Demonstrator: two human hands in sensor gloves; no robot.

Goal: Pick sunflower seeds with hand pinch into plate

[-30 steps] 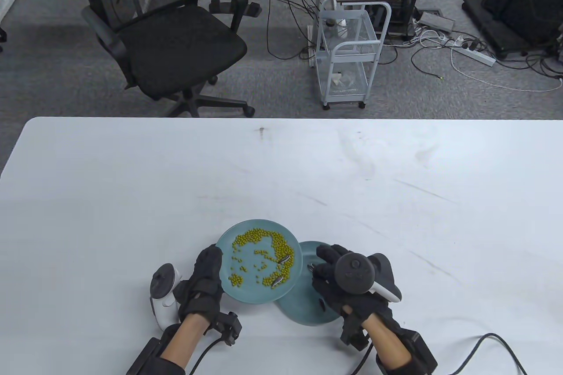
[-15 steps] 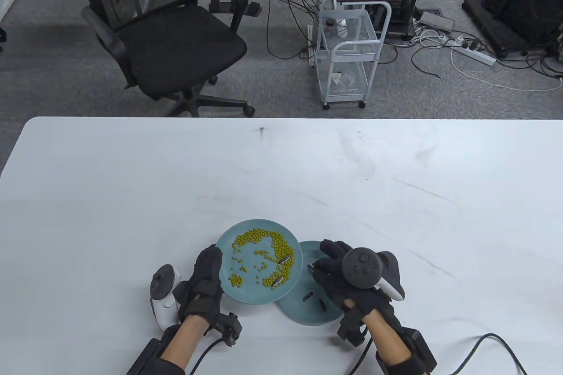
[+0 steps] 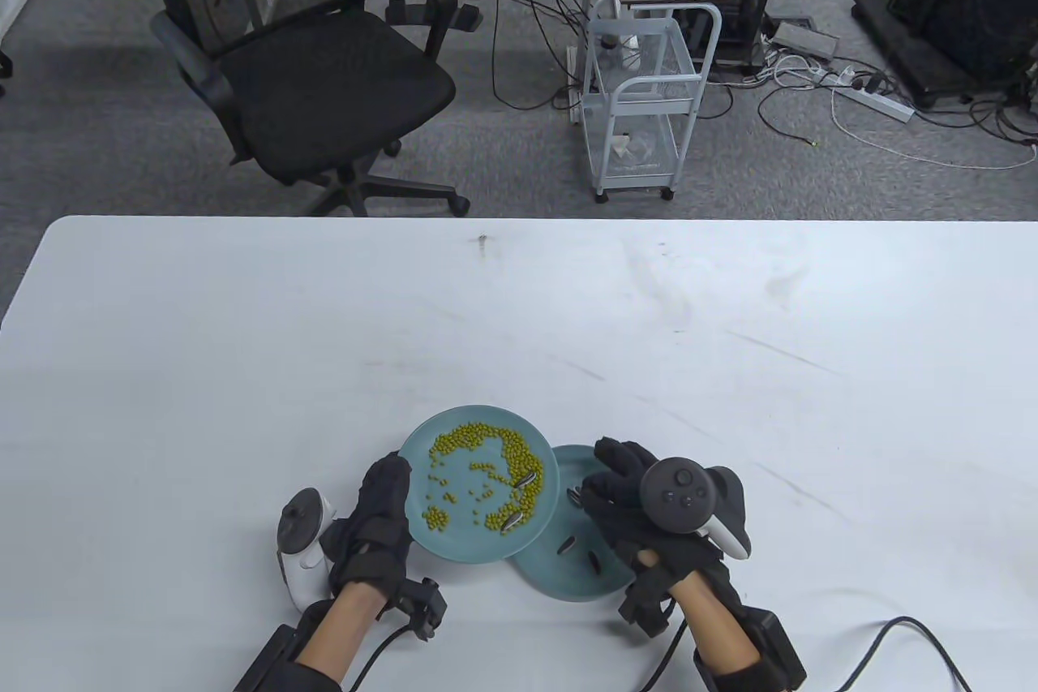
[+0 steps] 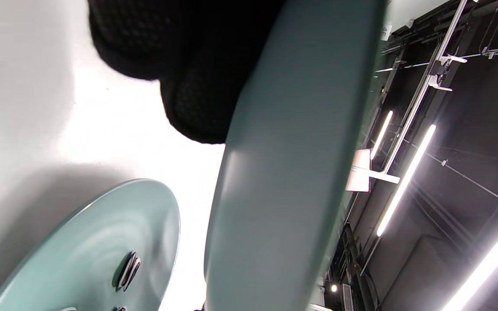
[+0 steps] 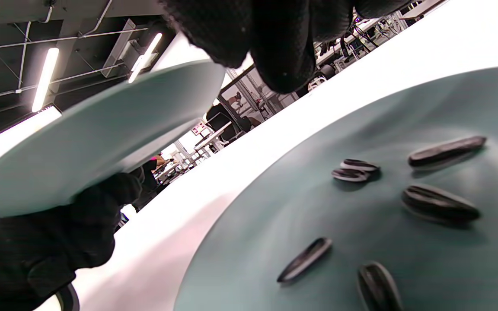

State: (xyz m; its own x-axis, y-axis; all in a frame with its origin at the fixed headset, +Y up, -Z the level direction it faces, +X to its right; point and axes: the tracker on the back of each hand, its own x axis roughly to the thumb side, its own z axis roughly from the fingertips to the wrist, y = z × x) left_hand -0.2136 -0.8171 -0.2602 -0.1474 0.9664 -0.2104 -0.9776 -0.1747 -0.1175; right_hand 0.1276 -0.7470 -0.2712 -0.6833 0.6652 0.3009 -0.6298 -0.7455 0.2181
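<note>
Since a second ago the right hand (image 3: 641, 509) has lifted a little and rolled back off the lower plate (image 3: 585, 580), so that a seed that it covered now shows on the plate and its fingers hang loosened above it; the table view does not show whether anything is left between the fingertips, and the right wrist view shows no seed under them. Six or so dropped seeds (image 5: 441, 203) lie on this plate, which rests flat on the table (image 3: 243, 367). Left hand (image 3: 379, 517) grips the near-left rim of the upper plate (image 3: 454, 542) and holds it raised, its right edge overlapping the lower plate. On it lie many yellow-green peas (image 3: 478, 453) and two sunflower seeds (image 3: 523, 499) toward the right side. To do the next pick well, I judge that the right hand should come in from the right over the raised rim, pinch one seed by its long sides with thumb and forefinger, and lift straight up, so that the peas touching it are not swept along or rolled over the edge. What stands in the way is those peas crowding both seeds, and the plate held in the air, which may tip if pressed. Beyond the table stand an office chair (image 3: 324, 67), a white wire trolley (image 3: 641, 100) and cables on the floor
</note>
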